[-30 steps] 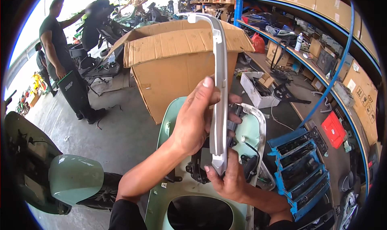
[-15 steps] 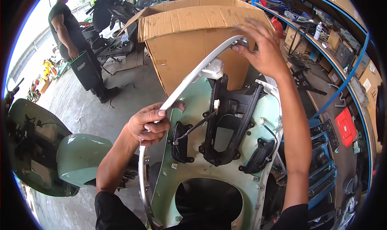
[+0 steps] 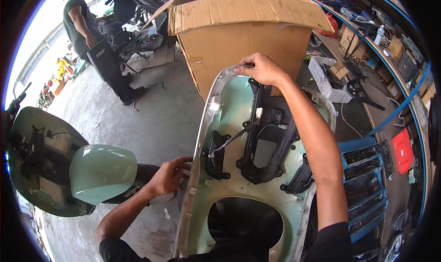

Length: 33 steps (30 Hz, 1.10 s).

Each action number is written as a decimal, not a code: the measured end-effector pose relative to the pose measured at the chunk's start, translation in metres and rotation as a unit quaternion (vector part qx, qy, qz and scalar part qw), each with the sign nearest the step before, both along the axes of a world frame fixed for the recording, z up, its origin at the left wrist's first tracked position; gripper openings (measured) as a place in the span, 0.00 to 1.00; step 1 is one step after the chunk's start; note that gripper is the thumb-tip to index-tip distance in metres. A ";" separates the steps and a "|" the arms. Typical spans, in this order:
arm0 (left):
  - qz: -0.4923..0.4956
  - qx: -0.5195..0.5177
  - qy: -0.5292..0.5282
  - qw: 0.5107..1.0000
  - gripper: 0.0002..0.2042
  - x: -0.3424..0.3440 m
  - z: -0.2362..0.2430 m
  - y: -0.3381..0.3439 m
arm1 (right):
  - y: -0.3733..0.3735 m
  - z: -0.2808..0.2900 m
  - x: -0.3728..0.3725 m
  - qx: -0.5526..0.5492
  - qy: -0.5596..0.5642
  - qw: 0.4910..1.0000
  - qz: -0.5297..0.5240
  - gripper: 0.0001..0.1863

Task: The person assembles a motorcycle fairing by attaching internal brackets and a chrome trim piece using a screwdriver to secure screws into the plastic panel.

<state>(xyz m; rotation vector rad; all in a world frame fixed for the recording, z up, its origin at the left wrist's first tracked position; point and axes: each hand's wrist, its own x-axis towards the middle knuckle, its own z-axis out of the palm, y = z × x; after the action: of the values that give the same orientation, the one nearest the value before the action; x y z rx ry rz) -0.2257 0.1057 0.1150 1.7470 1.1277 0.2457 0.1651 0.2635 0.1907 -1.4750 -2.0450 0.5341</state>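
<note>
A mint-green moulded panel (image 3: 228,187) lies inner side up before me, carrying black plastic parts (image 3: 266,157) and wires. A long silver trim strip (image 3: 201,138) runs along its left edge and round its top left corner. My right hand (image 3: 262,70) pinches the strip at that top corner, my forearm crossing the panel's right side. My left hand (image 3: 169,177) is beside the left edge, fingers apart and reaching toward the strip; whether the fingertips touch it is hard to tell.
A large open cardboard box (image 3: 243,46) stands beyond the panel. A person (image 3: 78,18) holding a dark panel stands at upper left, near heaped scooter parts. Another mint-green scooter part (image 3: 103,172) sits at left. Loaded shelving (image 3: 404,92) and blue slatted parts (image 3: 363,184) are at right.
The silver strip, earlier held up in the air, has come down onto the panel's left edge. My right hand moved left and lower; my left hand dropped and loosened its grip.
</note>
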 end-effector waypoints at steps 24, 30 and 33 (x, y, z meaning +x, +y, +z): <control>-0.058 0.198 0.262 0.943 0.39 0.038 -0.044 -0.042 | 0.008 -0.045 0.008 -0.003 -0.048 0.998 -0.051 0.43; -0.005 0.267 0.290 0.919 0.35 0.035 -0.047 -0.051 | 0.002 -0.040 -0.015 0.028 -0.108 0.993 -0.043 0.41; 0.068 0.265 0.208 0.939 0.37 0.022 -0.021 -0.070 | 0.001 -0.043 -0.017 0.042 -0.081 0.995 -0.047 0.35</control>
<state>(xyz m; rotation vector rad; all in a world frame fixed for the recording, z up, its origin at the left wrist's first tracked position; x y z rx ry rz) -0.2034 0.0352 0.0936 2.2693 1.5999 0.2905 0.1484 0.2644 0.1474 -1.6012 -2.0799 0.2963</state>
